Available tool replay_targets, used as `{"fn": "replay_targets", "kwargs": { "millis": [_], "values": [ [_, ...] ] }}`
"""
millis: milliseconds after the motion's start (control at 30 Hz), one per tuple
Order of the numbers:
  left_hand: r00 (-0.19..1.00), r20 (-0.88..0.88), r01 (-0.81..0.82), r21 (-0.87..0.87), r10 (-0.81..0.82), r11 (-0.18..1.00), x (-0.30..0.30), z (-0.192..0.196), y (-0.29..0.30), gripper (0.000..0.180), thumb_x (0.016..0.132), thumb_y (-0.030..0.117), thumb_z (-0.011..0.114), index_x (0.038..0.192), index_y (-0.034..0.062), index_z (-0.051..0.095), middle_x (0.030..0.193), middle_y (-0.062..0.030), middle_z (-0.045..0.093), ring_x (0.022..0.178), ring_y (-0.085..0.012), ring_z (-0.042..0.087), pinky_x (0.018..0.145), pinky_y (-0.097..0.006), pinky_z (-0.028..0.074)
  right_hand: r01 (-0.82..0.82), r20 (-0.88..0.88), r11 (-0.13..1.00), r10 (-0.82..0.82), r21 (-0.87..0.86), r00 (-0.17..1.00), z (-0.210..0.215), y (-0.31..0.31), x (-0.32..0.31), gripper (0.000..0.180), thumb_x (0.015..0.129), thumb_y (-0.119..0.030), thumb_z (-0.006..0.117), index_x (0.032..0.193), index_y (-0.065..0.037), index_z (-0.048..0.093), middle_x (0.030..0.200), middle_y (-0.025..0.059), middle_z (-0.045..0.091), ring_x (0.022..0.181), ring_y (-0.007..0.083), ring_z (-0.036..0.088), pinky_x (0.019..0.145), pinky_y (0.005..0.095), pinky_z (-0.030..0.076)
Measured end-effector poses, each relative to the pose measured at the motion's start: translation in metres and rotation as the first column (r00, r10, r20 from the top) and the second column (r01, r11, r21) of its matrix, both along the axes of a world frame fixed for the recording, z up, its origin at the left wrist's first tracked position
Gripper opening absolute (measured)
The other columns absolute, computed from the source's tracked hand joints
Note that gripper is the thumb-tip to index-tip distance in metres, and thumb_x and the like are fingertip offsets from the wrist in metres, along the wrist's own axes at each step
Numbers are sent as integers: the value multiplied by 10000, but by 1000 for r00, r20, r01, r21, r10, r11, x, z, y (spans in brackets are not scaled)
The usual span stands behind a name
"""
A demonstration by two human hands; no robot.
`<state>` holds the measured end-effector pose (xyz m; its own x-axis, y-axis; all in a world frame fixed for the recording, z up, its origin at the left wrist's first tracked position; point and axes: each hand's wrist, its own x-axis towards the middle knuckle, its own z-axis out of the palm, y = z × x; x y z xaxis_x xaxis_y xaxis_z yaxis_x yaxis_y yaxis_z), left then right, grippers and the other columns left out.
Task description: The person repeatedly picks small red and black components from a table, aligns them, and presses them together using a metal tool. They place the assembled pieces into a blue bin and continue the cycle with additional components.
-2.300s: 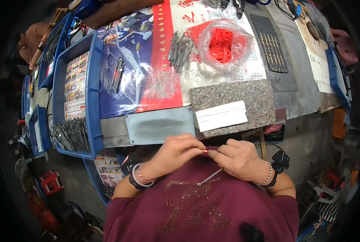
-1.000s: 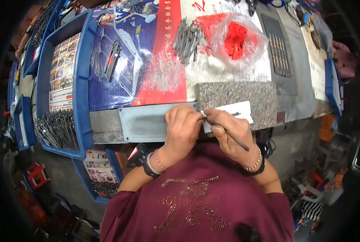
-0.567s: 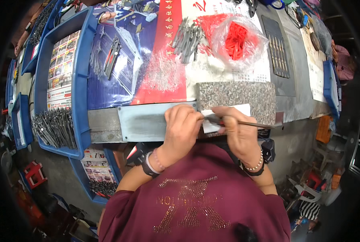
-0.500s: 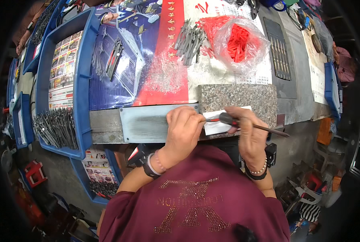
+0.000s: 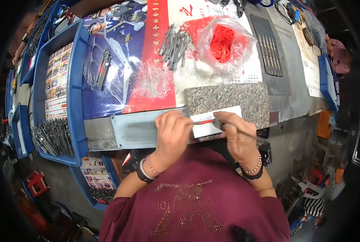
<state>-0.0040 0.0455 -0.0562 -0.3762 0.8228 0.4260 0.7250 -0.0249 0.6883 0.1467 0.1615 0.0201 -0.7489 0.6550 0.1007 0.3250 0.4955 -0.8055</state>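
Note:
Near the table's front edge my left hand (image 5: 170, 135) is closed, its fingertips pinching the end of a thin red-and-grey strip (image 5: 205, 121). The strip lies over a white pad (image 5: 228, 111), which rests along the front of a speckled stone block (image 5: 228, 94). My right hand (image 5: 242, 143) is closed round a dark tool (image 5: 217, 123) with a rounded end and a long thin shaft; motion blurs the shaft. The tool's rounded end is at the strip's right end; whether they touch I cannot tell. Beneath and beside my left hand is a pale grey plate (image 5: 133, 133).
Thin grey pieces (image 5: 175, 46) lie in a pile beyond the block, beside a clear bag (image 5: 244, 50) of red strips. More pieces (image 5: 102, 69) lie farther left. Blue trays (image 5: 78, 92) stand at the left, one holding many dark pieces. A dark panel (image 5: 268, 46) lies at right.
The view has shifted, so the table appears further left. My right hand has turned the tool; its shaft, sharp before, is now blurred. The red part of the strip shows more.

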Motion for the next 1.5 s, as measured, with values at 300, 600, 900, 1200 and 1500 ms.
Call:
{"fn": "replay_targets", "kwargs": {
  "millis": [300,600,900,1200,1500],
  "values": [
    [999,-28,20,-43,-21,999,2,-1,-3,170,728,20,681,869,55,593,890,-106,545,932,-300,545,851,-407,373,243,-105,959,-259,-145,960,-10,-13,27,242,961,-172,483,964,16,634,792,145,639,649,270,636,596,319,496],
    [1000,-2,13,-31,-13,999,2,-1,-2,155,736,31,679,866,62,599,867,-104,549,914,-293,548,838,-408,369,171,-67,956,-192,-239,979,-10,-19,29,337,1008,-192,389,1052,54,615,966,139,655,758,134,627,627,233,521],
    [1000,20,-3,9,3,1000,1,-2,-5,167,714,23,684,859,58,610,862,-94,544,905,-284,551,816,-389,378,102,-267,980,-145,-168,953,19,-22,12,297,967,-148,415,1010,61,620,987,175,653,773,199,650,617,274,532],
    [1000,1,-2,15,2,1000,0,-1,-3,178,714,10,670,872,53,601,867,-96,536,898,-287,550,812,-385,378,-43,20,997,45,-70,999,6,-13,-26,368,1001,-245,405,1027,51,622,915,137,660,734,175,645,591,282,498],
    [1000,6,6,13,-6,1000,1,-1,-2,163,720,24,676,859,49,593,852,-95,544,892,-288,552,816,-392,378,-14,56,995,8,102,998,4,-4,2,423,1018,-240,324,983,36,642,928,172,660,698,192,628,550,249,487]
  ]
}}
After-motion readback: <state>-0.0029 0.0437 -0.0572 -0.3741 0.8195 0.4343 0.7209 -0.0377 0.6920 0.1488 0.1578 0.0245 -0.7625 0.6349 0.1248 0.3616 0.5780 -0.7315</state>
